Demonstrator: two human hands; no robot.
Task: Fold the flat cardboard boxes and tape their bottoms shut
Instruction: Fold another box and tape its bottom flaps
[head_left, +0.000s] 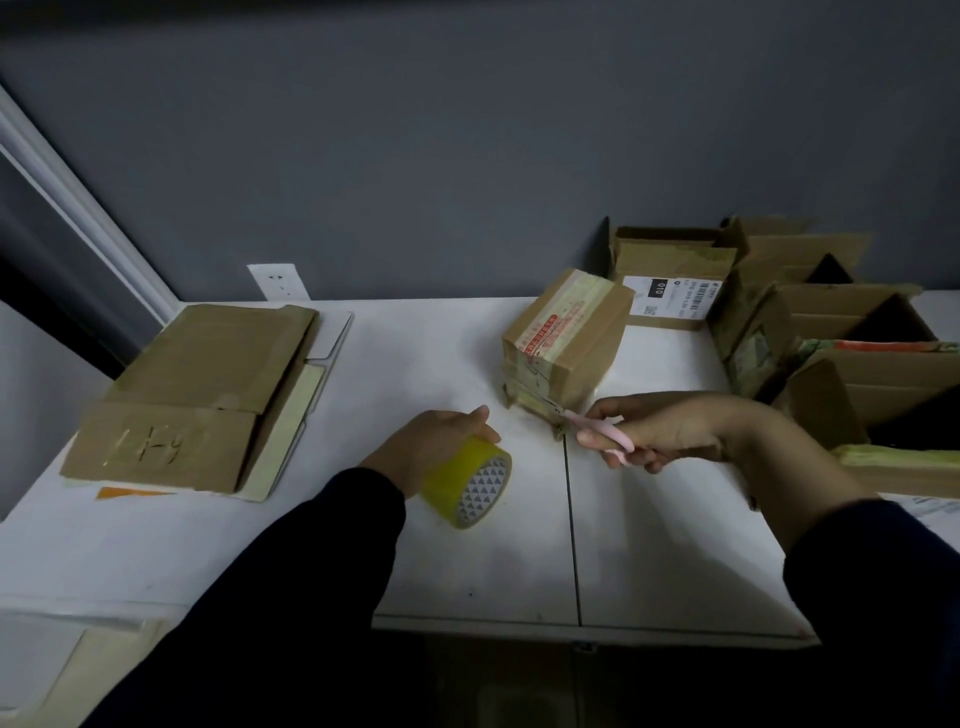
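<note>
Cardboard is my concern here: a small brown cardboard box (566, 343), already folded and banded with pale tape and a red printed strip, stands on the white surface (467, 561) right of centre, just beyond both grips. My right grip (670, 428) is curled round pink-handled scissors (605, 436). Their tips reach the box's near bottom corner, where a loose tail of tape seems to hang; I can't tell whether the blades touch it. My left grip (436, 441) is wrapped over a yellow roll of packing tape (470, 480), near the box but apart from it, and I can't say whether the roll rests on the surface or hangs just above. A stack of flat brown cardboard blanks (197, 395) lies well off to the left. Several open-topped brown boxes (831, 332) crowd the far right, and one behind carries a white shipping label (670, 299). I judge the small box light and hollow, stiff at its edges but easily dented on the panels, and likely to skate on the smooth surface if the scissors nudge it. I'd steady it from above or pinch opposite edges rather than press a face. The blanks should flop along their creases, so they are best taken by a long edge.
</note>
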